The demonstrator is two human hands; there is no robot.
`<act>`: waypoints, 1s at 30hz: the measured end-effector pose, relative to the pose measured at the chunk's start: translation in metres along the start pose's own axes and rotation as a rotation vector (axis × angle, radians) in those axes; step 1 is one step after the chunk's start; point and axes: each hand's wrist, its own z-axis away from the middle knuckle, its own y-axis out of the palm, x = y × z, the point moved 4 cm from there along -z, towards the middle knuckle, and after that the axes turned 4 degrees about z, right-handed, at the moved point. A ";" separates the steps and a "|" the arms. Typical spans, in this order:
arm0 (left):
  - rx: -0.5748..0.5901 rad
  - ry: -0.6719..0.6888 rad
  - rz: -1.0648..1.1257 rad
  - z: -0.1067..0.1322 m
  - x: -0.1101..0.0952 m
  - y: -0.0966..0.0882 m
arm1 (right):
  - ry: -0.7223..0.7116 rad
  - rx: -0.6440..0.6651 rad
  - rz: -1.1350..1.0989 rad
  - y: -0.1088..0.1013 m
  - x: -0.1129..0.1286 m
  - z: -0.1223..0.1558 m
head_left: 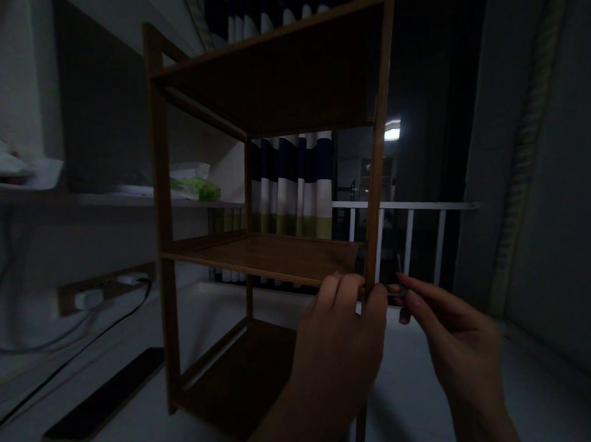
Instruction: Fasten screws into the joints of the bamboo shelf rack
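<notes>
A brown wooden shelf rack (277, 255) with three boards stands on a pale surface in dim light. My left hand (341, 348) is closed around the rack's front right post, at the corner of the middle board. My right hand (453, 345) is just right of that post, its fingertips pinched on a small thin dark tool or fastener (398, 288) that touches the post. What the pinched piece is stays too dark to tell.
A dark phone (106, 396) lies flat at the lower left, with cables and a wall socket strip (107, 289) above it. A wall shelf (98, 199) carries a green packet and papers. A white railing (411, 230) and a striped curtain (293, 188) stand behind.
</notes>
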 end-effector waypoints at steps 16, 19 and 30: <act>-0.104 0.020 0.008 0.005 0.001 0.005 | 0.072 0.034 -0.067 0.000 -0.007 -0.004; -0.117 0.021 -0.002 0.005 0.002 0.006 | 0.049 0.038 -0.028 0.000 -0.004 -0.004; -0.151 0.040 -0.014 0.007 0.001 0.007 | -0.126 0.051 0.063 0.001 0.001 -0.003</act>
